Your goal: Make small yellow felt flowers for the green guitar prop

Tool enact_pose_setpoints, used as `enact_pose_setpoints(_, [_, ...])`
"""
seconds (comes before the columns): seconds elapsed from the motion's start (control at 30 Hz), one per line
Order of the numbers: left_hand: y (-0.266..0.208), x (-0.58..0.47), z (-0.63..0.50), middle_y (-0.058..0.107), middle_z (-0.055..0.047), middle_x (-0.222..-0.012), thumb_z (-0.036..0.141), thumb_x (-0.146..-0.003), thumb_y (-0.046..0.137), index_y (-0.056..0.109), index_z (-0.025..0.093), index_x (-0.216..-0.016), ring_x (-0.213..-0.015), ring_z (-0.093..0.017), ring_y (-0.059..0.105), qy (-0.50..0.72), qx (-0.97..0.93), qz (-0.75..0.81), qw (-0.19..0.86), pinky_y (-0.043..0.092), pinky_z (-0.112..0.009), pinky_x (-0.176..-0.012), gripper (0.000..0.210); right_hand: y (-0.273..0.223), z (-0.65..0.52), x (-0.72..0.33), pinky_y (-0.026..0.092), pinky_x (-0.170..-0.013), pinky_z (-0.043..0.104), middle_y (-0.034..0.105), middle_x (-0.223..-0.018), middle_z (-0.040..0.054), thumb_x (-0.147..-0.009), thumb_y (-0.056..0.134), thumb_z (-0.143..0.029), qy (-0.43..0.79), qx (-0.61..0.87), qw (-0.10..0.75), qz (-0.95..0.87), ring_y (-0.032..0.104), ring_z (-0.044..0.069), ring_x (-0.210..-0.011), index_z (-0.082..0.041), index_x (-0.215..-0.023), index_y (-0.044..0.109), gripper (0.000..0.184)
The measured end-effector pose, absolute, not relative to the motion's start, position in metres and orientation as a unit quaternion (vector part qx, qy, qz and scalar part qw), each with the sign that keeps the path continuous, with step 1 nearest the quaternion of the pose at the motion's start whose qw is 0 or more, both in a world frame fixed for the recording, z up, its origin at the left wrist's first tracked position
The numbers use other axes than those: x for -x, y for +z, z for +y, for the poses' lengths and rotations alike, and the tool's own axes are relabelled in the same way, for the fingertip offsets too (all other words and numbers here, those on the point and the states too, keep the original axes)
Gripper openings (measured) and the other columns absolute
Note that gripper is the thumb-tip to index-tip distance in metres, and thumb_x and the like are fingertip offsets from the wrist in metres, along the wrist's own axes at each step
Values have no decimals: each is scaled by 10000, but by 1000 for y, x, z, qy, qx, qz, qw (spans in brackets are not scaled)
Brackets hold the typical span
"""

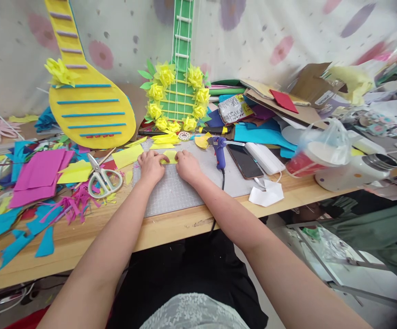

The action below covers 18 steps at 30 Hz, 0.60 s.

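Curled fingers of the left hand (pixel 151 165) and the right hand (pixel 187 165) sit at the two ends of a small yellow paper piece (pixel 171 157), which lies between the hands with its middle bare; whether each hand pinches the paper or only presses it down, I cannot tell. The hands are apart, and the paper spans the gap.

Nearest the viewer, between the forearms, a white lace garment (pixel 193 311) shows over black cloth (pixel 184 265), and beyond it runs the front edge of a wooden table (pixel 174 233). Past that edge comes a gray gridded mat (pixel 171 196), under the hands and the paper. Left of the left hand, white-handled scissors (pixel 99 175) lie near magenta shreds (pixel 76 201). Right of the right hand are a purple glue gun (pixel 220 157), then a dark phone (pixel 244 161) and a white power bank (pixel 264 158).

Just beyond the paper lie more yellow pieces (pixel 164 140). Farther back stand a yellow lute shape (pixel 92 108) with blue bars and a green instrument shape (pixel 181 98) ringed by yellow flowers (pixel 165 74), both before a flower-printed curtain (pixel 123 27)
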<state>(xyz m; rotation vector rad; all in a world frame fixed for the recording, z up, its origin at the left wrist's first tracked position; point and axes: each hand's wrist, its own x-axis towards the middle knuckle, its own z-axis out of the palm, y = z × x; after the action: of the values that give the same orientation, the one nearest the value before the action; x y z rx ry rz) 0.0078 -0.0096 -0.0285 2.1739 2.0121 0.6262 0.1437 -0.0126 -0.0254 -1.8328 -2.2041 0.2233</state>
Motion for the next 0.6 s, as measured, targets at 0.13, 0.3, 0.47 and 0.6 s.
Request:
enact_pose_setpoints(0.13, [-28,-8,-10,576,-58,-987,96,-743,450,718,325,-832,-1061,-256,431,207,-720,660,61,271,-429,-969,363,-25,-12,-146,421,-845,299,583,-1074,109,-836,375,-85,87,626,140,-762,542,206,-999,-145,-1054,566,296])
enact_pose_setpoints(0.3, [-29,-8,-11,575,-58,-980,89,-737,457,711,314,-825,-1066,-256,436,207,-720,660,58,271,-418,-976,350,-25,-13,-148,415,-822,294,590,-1041,105,-804,378,-72,99,619,161,-762,546,196,-961,-153,-1023,572,303])
enact_pose_setpoints(0.47, [-26,-5,-12,588,-46,-994,43,-702,448,673,282,-857,-1079,-239,455,260,-731,630,41,287,-394,-990,363,-26,-10,-156,421,-779,268,603,-953,58,-754,402,-104,156,614,282,-720,550,152,-845,-166,-956,552,260])
enact_pose_setpoints(0.6, [-22,2,-3,608,-43,-1043,71,-730,440,610,232,-940,-1054,-210,501,305,-691,652,66,357,-347,-942,315,-32,2,-169,438,-736,260,590,-833,15,-710,405,-125,234,630,392,-628,542,128,-735,-172,-913,519,238])
